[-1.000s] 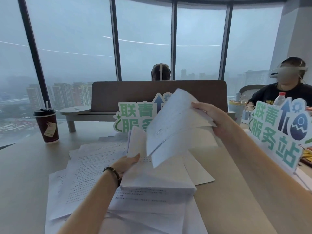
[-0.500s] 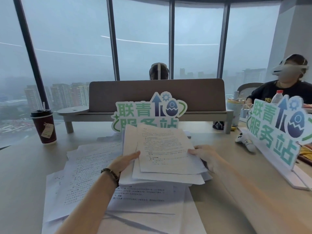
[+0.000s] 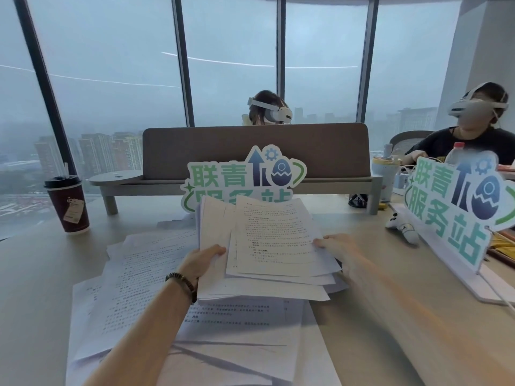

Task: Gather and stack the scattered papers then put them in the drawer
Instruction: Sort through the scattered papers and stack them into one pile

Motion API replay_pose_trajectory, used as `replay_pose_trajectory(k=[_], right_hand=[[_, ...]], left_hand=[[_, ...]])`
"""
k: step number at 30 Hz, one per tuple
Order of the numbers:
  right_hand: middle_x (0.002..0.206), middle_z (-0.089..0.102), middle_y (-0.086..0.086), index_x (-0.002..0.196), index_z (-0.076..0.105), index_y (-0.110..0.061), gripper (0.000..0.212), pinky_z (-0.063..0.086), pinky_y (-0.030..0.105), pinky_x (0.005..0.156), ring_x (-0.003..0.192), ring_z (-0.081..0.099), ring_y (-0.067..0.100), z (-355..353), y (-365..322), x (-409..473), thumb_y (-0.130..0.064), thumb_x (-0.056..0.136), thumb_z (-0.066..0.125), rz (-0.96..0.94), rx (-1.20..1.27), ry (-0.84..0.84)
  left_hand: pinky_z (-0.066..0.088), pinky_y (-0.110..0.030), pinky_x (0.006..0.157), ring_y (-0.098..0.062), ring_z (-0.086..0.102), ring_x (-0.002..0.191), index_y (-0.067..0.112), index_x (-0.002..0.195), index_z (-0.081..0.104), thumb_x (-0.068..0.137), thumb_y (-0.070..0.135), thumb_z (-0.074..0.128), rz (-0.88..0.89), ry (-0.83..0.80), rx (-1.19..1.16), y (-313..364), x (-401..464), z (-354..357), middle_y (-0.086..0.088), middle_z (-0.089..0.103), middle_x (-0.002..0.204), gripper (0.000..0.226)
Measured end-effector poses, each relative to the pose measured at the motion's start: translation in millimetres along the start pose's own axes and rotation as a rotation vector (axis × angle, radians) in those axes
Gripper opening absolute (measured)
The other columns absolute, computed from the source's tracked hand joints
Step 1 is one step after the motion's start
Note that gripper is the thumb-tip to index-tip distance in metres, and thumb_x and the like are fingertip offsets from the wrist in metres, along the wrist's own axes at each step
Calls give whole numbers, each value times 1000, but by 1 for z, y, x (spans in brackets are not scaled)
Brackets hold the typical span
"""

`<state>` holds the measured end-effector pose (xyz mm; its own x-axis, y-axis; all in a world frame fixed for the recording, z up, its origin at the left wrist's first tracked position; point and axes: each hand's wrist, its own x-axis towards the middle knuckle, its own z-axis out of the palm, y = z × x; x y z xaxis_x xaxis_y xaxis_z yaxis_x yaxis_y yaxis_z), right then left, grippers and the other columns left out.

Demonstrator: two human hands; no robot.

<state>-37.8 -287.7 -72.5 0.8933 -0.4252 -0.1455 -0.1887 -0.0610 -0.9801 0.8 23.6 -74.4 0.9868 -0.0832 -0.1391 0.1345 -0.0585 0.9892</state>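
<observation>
A loose stack of printed white papers (image 3: 273,246) is held above the table, its sheets fanned and uneven. My left hand (image 3: 202,260) grips the stack's left edge with the thumb on top. My right hand (image 3: 337,247) holds the right edge, fingers at the sheet's side. Under and to the left of the stack, more printed sheets (image 3: 145,282) lie scattered and overlapping on the beige table (image 3: 390,316). No drawer is in view.
A dark red paper cup (image 3: 68,204) stands at the left. A green-lettered sign (image 3: 242,179) stands behind the stack, another sign (image 3: 457,207) at the right with a white controller (image 3: 401,227) beside it. Two people wearing headsets sit beyond a brown divider (image 3: 256,149).
My right hand brought its lifted sheets down onto the pile held by my left hand. Both hands now hold the merged stack slightly higher and nearer the sign.
</observation>
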Motion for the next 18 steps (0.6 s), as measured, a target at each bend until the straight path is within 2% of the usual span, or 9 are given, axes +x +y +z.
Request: replay_pose_trajectory(k=[2, 4, 8, 11, 13, 16, 18], right_hand=[[96, 75, 13, 84, 64, -7, 13, 60, 38, 70, 80, 71, 27, 2, 1, -1, -12, 86, 77, -49, 9, -4], [94, 75, 12, 93, 68, -7, 19, 61, 43, 79, 85, 73, 28, 2, 3, -1, -9, 80, 82, -83, 27, 29], [94, 75, 13, 89, 65, -7, 21, 60, 43, 78, 84, 71, 28, 0, 2, 1, -9, 78, 83, -96, 28, 86], [95, 73, 14, 88, 62, -6, 19, 60, 52, 83, 91, 70, 34, 0, -2, 0, -9, 80, 79, -41, 16, 74], [99, 71, 18, 89, 60, -5, 17, 61, 49, 77, 89, 69, 36, -1, -5, -4, -9, 80, 74, -22, 28, 75], [98, 72, 19, 92, 60, -2, 13, 53, 31, 56, 73, 67, 27, -1, -7, -8, -10, 84, 68, -24, 51, 35], [95, 70, 11, 91, 58, -4, 21, 48, 28, 55, 73, 64, 20, 2, -5, -9, -17, 87, 74, -37, 44, 9]], left_hand=[[51, -28, 59, -28, 67, 71, 1, 103, 69, 87, 18, 67, -4, 17, -7, 0, 1, 1, -13, 71, 86, 24], [51, -29, 60, -29, 66, 73, 2, 104, 69, 87, 20, 67, -10, 21, -23, -1, 2, 3, -13, 71, 86, 24], [57, -35, 73, -29, 71, 85, 10, 100, 72, 82, 34, 75, 11, -3, -81, -1, -2, 6, -10, 74, 93, 30], [57, -42, 85, -30, 72, 91, 10, 103, 73, 78, 31, 79, 33, -36, -85, -4, -4, 7, -11, 75, 98, 33], [59, -42, 81, -32, 72, 90, 6, 108, 72, 78, 21, 79, 27, -61, -97, -5, -4, 7, -15, 74, 103, 34], [60, -31, 61, -27, 73, 78, 3, 107, 71, 81, 11, 76, 32, -74, -79, -4, -6, 8, -16, 74, 101, 28], [61, -34, 68, -28, 73, 83, 3, 107, 72, 80, 14, 77, 36, -72, -66, -5, -5, 7, -16, 74, 102, 29]])
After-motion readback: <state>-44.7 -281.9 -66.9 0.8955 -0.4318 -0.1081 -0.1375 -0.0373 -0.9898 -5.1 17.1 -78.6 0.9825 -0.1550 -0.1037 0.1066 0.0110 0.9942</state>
